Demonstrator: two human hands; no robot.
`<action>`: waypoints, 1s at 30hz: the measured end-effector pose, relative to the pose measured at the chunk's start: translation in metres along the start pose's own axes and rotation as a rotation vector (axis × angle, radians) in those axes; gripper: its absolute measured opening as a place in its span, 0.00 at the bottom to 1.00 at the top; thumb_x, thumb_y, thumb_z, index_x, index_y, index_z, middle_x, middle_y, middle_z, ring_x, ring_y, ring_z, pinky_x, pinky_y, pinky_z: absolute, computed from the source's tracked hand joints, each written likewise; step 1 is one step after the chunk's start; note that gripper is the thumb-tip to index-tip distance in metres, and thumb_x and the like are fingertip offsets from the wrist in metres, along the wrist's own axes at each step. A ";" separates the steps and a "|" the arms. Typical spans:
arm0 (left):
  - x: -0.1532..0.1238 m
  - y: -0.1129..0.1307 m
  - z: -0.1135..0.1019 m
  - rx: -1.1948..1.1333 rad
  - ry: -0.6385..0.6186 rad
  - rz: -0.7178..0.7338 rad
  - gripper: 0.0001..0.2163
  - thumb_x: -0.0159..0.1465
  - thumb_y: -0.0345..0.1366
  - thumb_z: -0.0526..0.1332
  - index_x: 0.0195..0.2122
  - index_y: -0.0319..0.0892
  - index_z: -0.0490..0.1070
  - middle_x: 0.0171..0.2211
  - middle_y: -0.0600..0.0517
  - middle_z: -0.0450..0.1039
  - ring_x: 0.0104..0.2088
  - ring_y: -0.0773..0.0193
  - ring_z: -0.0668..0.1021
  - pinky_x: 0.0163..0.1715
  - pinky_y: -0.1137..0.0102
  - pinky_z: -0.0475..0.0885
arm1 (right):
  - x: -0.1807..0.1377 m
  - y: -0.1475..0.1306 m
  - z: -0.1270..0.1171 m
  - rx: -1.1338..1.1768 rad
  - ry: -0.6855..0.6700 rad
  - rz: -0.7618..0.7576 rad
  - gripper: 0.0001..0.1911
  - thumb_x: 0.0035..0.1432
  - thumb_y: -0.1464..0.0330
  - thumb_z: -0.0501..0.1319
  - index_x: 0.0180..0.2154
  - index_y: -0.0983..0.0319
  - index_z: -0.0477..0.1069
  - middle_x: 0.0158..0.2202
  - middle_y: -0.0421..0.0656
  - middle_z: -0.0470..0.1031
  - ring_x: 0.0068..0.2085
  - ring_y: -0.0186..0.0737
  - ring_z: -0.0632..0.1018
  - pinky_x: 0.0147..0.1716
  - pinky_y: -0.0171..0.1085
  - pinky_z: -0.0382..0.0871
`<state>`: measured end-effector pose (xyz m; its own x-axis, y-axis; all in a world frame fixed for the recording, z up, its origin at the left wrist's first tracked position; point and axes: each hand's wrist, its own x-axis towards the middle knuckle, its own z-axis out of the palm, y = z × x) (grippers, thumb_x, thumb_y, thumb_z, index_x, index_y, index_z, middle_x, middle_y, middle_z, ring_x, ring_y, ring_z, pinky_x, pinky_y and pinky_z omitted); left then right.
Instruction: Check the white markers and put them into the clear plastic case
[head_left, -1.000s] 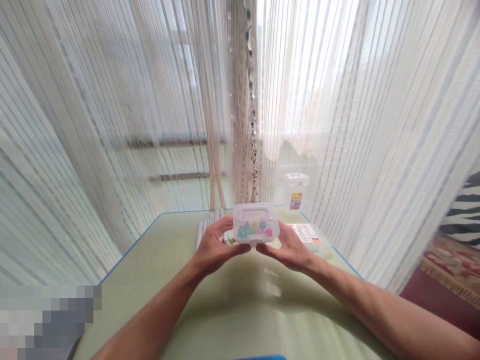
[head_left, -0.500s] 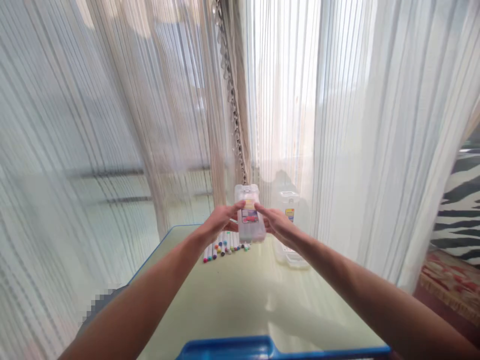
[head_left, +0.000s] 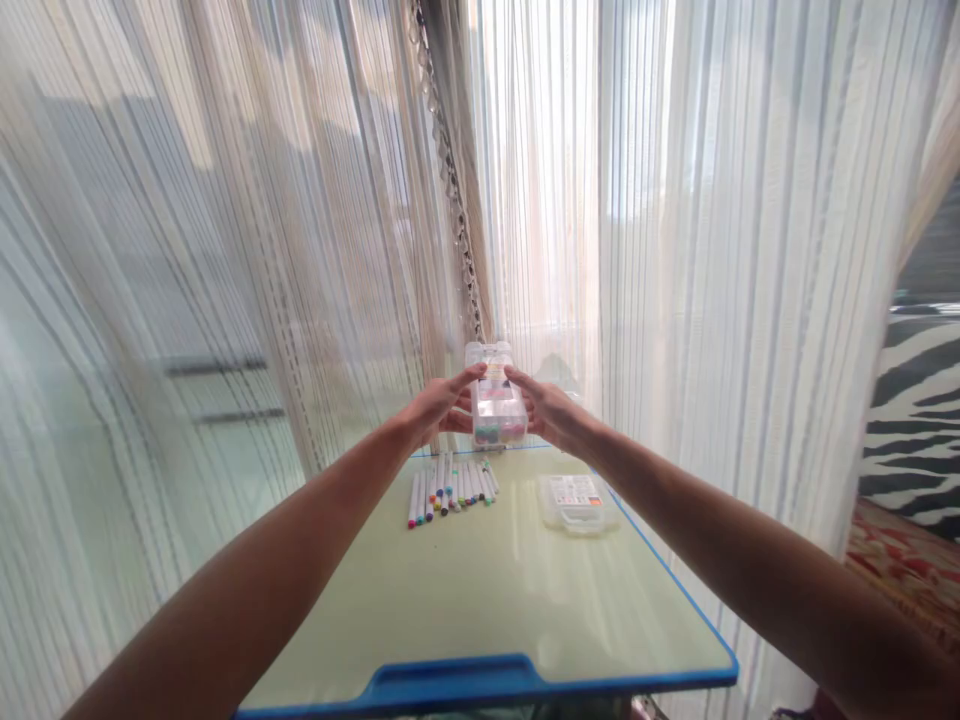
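Note:
A small clear plastic box [head_left: 495, 395] with a coloured label and coloured pieces inside is held upright in the air, out over the far end of the table. My left hand [head_left: 441, 411] grips its left side, thumb up by the top. My right hand [head_left: 544, 410] holds its right side the same way. Both arms are stretched forward. Below the box, a row of white marker pens [head_left: 448, 487] with coloured caps lies on the pale green table [head_left: 480, 590].
A flat clear case [head_left: 575, 501] with a printed label lies on the table at the right. The table has a blue rim with a handle at its near edge [head_left: 457, 682]. Sheer striped curtains hang behind and on both sides. A zebra-pattern fabric [head_left: 922, 400] is at far right.
The box went from lying flat and low between my hands to upright, then rose and moved farther away. The view pulled back, so the pens and near table edge now show.

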<state>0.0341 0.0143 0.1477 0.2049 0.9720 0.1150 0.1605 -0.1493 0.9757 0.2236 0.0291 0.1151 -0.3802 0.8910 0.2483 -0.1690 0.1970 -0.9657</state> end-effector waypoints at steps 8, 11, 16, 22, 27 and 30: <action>0.018 -0.003 0.011 0.053 -0.001 0.036 0.34 0.52 0.65 0.65 0.41 0.35 0.79 0.34 0.41 0.81 0.24 0.60 0.78 0.29 0.65 0.76 | 0.010 0.004 -0.022 -0.050 0.012 0.011 0.27 0.61 0.47 0.61 0.43 0.65 0.77 0.24 0.46 0.78 0.26 0.40 0.78 0.25 0.36 0.76; 0.035 -0.012 0.016 0.073 -0.008 0.049 0.33 0.52 0.65 0.65 0.38 0.34 0.80 0.32 0.41 0.81 0.23 0.60 0.78 0.29 0.64 0.75 | 0.017 0.011 -0.037 -0.094 0.021 0.021 0.28 0.61 0.47 0.62 0.41 0.66 0.78 0.27 0.49 0.80 0.25 0.40 0.78 0.24 0.36 0.75; 0.073 -0.041 0.021 0.072 -0.017 0.088 0.31 0.49 0.60 0.71 0.41 0.35 0.81 0.35 0.41 0.81 0.26 0.60 0.79 0.34 0.62 0.75 | 0.032 0.028 -0.072 -0.214 0.012 0.009 0.24 0.58 0.50 0.66 0.38 0.66 0.81 0.33 0.51 0.82 0.27 0.38 0.79 0.28 0.36 0.75; 0.112 -0.099 0.032 -0.012 -0.031 0.145 0.36 0.44 0.51 0.77 0.52 0.39 0.77 0.43 0.41 0.82 0.42 0.52 0.81 0.46 0.59 0.74 | 0.051 0.078 -0.105 -0.339 0.026 -0.060 0.24 0.56 0.55 0.70 0.51 0.58 0.79 0.47 0.48 0.83 0.46 0.47 0.82 0.44 0.43 0.76; 0.130 -0.141 0.049 -0.103 -0.022 0.161 0.36 0.42 0.50 0.78 0.51 0.40 0.76 0.49 0.40 0.79 0.47 0.48 0.80 0.45 0.59 0.75 | 0.056 0.118 -0.115 -0.490 0.123 -0.106 0.25 0.56 0.53 0.68 0.52 0.57 0.78 0.49 0.45 0.82 0.49 0.52 0.82 0.45 0.45 0.77; 0.138 -0.155 0.056 -0.131 -0.020 0.161 0.34 0.42 0.50 0.78 0.48 0.40 0.77 0.48 0.41 0.80 0.45 0.48 0.81 0.44 0.59 0.76 | 0.056 0.125 -0.117 -0.609 0.186 -0.103 0.21 0.57 0.54 0.68 0.49 0.56 0.80 0.43 0.45 0.84 0.47 0.56 0.83 0.42 0.45 0.76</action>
<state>0.0922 0.1617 0.0023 0.2368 0.9335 0.2695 -0.0026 -0.2767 0.9609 0.2874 0.1517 -0.0005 -0.2168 0.9001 0.3778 0.3712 0.4340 -0.8209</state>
